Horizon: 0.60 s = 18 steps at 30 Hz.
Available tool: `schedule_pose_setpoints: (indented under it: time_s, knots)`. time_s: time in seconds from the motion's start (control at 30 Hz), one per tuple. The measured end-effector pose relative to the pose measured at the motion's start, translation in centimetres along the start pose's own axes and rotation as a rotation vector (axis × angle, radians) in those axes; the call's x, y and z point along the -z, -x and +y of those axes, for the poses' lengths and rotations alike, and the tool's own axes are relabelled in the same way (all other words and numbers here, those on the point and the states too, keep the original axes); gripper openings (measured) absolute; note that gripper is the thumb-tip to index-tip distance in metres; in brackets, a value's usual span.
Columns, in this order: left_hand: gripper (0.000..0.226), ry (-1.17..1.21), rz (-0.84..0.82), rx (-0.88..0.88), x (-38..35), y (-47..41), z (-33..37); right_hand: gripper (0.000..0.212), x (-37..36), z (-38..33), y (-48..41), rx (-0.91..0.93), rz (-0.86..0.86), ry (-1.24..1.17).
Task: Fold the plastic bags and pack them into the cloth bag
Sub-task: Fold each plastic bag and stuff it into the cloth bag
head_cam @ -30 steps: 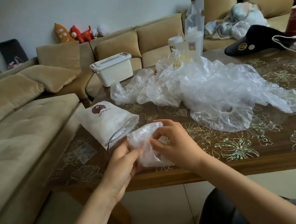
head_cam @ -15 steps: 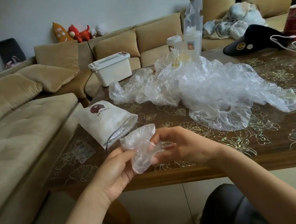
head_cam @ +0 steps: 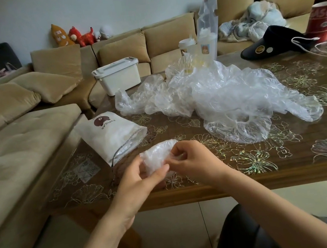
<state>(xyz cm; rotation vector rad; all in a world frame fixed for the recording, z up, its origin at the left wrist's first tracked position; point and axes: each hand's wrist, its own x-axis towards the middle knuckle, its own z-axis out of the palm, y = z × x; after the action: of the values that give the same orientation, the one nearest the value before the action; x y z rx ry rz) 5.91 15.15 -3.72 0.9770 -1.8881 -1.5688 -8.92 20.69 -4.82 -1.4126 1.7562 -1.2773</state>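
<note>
Plastic bag (head_cam: 156, 156) first, as the head view shows it: a small clear wad, partly folded, held just above the near edge of the table (head_cam: 286, 149) between both hands. The left hand (head_cam: 139, 181) pinches its near left edge with thumb and curled fingers. The right hand (head_cam: 192, 159) has its fingers curled round the right end, the thumb tucked against the film.

The cloth bag (head_cam: 110, 135) lies on its side at ten o'clock from the hands, near them, with its drawstring mouth slack and turned toward the person. The pile of plastic bags (head_cam: 217, 96) sprawls loose and crumpled at one o'clock, well apart from the hands. Beyond it a white box (head_cam: 118, 78) sits at eleven o'clock, with a black visor (head_cam: 268, 44) and a red cup (head_cam: 323, 19) toward two o'clock.

Folding looks to be the step in hand, with this plastic bag near its last tuck. Judging by the pile, most of the task is left. The next move would call for keeping the wad squeezed so the springy film does not unfold. It would then swing toward ten o'clock and go in through the slack mouth, which one hand may need to hold open.
</note>
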Motion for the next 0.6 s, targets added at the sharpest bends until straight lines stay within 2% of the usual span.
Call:
schedule_pose_setpoints:
  time_s: [0.03,0.07,0.1,0.17,0.3,0.43,0.6]
  knots:
    - [0.035,0.024,0.042,-0.012,0.0,-0.1,-0.1,0.02,-0.1,-0.1,0.0,-0.01,0.016,-0.026]
    - [0.019,0.064,0.076,-0.012,0.0,-0.2,-0.1,0.027,-0.1,-0.1,-0.1,-0.043,0.027,-0.087]
    - [0.017,0.111,0.089,-0.004,0.1,-0.3,-0.1,0.039,0.1,-0.2,-0.1,-0.09,0.022,-0.186]
    - [0.022,0.217,0.057,0.019,0.4,-0.2,0.2,0.042,0.5,-0.4,-0.3,-0.197,-0.062,-0.435]
    - [0.022,0.345,0.081,0.05,1.0,-0.1,0.4,0.02,0.6,-0.7,-1.0,-0.288,-0.287,-0.692]
    - [0.03,0.403,0.22,0.042,1.3,-0.1,0.5,0.026,-0.6,-0.5,-2.2,-0.308,-0.314,-0.8]
    - [0.033,0.389,0.424,-0.059,2.0,0.1,0.1,0.037,-2.6,-1.3,-3.6,-0.359,-0.335,-0.968]
